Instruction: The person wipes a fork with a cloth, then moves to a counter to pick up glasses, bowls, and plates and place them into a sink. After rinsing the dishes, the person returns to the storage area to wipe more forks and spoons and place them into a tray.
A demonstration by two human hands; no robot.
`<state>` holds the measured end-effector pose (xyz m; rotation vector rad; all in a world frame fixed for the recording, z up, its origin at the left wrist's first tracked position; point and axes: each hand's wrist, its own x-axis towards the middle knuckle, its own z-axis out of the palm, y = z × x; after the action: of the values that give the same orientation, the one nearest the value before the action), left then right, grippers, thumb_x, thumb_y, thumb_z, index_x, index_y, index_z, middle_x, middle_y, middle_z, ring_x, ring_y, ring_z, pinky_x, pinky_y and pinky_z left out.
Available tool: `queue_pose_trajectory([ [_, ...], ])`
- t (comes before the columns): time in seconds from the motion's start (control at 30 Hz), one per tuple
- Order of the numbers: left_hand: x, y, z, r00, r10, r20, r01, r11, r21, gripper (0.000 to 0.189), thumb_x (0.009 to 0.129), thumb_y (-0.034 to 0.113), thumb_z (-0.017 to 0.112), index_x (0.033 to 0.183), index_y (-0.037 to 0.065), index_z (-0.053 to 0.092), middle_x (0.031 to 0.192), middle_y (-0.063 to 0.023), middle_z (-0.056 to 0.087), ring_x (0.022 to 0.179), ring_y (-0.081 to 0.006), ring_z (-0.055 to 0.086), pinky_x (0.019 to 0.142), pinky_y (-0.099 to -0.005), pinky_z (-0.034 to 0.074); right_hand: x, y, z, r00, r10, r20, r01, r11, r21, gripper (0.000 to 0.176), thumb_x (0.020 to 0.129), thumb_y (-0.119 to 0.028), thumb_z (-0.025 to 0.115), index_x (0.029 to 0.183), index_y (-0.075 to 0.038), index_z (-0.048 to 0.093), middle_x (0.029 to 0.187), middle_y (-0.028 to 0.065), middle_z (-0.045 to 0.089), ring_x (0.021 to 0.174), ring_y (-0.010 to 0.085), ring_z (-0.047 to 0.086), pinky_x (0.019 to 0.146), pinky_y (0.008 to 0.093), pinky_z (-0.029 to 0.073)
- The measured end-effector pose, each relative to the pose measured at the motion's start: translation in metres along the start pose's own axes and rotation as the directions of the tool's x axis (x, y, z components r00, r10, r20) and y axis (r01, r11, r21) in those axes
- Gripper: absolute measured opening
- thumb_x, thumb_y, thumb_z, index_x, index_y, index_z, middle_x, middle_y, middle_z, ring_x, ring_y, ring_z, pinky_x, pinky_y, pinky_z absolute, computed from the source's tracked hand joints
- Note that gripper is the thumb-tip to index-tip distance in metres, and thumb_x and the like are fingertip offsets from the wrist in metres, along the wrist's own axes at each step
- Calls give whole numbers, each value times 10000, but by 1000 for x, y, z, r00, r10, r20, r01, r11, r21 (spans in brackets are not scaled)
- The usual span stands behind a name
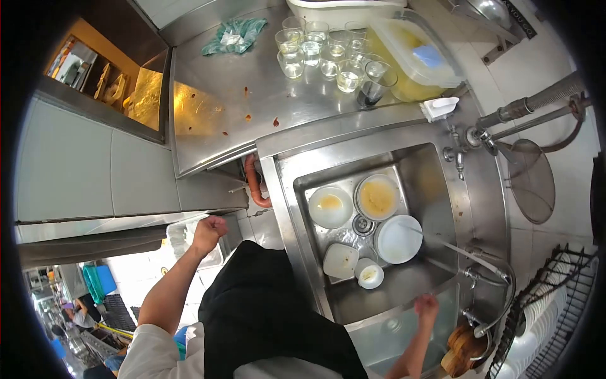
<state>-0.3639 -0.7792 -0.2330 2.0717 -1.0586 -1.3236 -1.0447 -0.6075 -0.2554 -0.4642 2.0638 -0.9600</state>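
My left hand [211, 234] is closed, with nothing seen in it, above a white plastic container [184, 237] on my left. Over the front rim of the sink [435, 271], my right hand [427, 305] is curled into a fist; nothing shows in it. Inside the basin lie several dirty dishes: a plate with a yellowish stain [329, 207], a bowl with orange residue [379, 197], a white bowl [399, 239], a squarish dish [341, 261] and a small cup [368, 273] holding scraps. Neither hand touches these dishes.
Several drinking glasses [336, 47] and a clear tub of yellow liquid [413, 60] stand on the steel counter [218, 126], near a crumpled green bag [233, 36]. Taps [456, 151], a hanging strainer [532, 180], wooden boards [464, 350] and a plate rack [549, 309] line the right.
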Motion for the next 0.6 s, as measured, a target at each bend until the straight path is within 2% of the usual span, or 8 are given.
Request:
queue_pose_trajectory([
  [0.13,-7,20,12,998,-1,70,-12,983,184,280,711,154,739,911,-16,644,800,-86,668,732,-149,625,682,-279,487,-50,155,-78,964,-91,-249,23,965,-263,137,838,-173,566,757,-63,565,699,46,567,598,165,549,497,338,454],
  [0.23,-3,9,23,988,42,149,-74,974,216,293,723,158,724,936,-23,637,821,-98,678,736,-167,635,687,-285,491,-66,273,-98,929,-327,-172,82,636,-767,160,844,-226,550,773,-88,592,699,47,578,604,182,543,507,356,449],
  [0.27,-2,5,25,988,55,144,-83,977,198,293,723,158,724,936,-23,637,821,-98,678,736,-167,635,687,-285,491,-86,255,-82,996,87,13,-81,968,-238,109,850,-212,569,812,-114,597,742,52,601,654,196,573,584,363,473],
  [0.3,0,3,27,982,78,171,-100,987,123,297,727,162,720,942,-23,633,806,-94,677,729,-166,634,684,-285,493,-105,233,-63,864,297,407,-429,857,285,60,856,-199,589,850,-140,603,786,56,623,704,210,604,661,371,497],
  [0.33,-3,1,31,976,98,196,-109,993,45,302,730,166,717,949,-23,630,791,-91,676,721,-166,633,681,-286,496,-112,216,-52,592,191,783,-780,380,497,32,862,-185,608,888,-166,609,830,61,646,755,224,635,737,379,521],
  [0.43,-19,26,46,960,96,265,-72,993,-98,235,715,135,718,907,15,656,856,-102,675,799,-155,638,725,-280,498,-101,149,-16,674,115,730,-657,545,521,183,827,-98,639,998,-148,597,943,49,634,861,212,612,833,351,509],
  [0.5,-12,31,90,899,256,356,-217,965,-145,260,711,171,714,917,24,658,861,-114,673,809,-188,645,734,-306,502,-133,18,50,941,116,319,-327,562,760,241,825,30,585,1036,-86,577,971,57,624,875,188,607,848,332,509],
  [0.6,-28,91,167,762,455,461,-571,808,145,278,741,205,657,944,15,659,937,-154,671,873,-275,649,770,-353,502,-121,-104,109,909,21,417,-291,747,597,238,806,92,566,1029,7,562,989,107,627,874,205,622,813,326,528],
])
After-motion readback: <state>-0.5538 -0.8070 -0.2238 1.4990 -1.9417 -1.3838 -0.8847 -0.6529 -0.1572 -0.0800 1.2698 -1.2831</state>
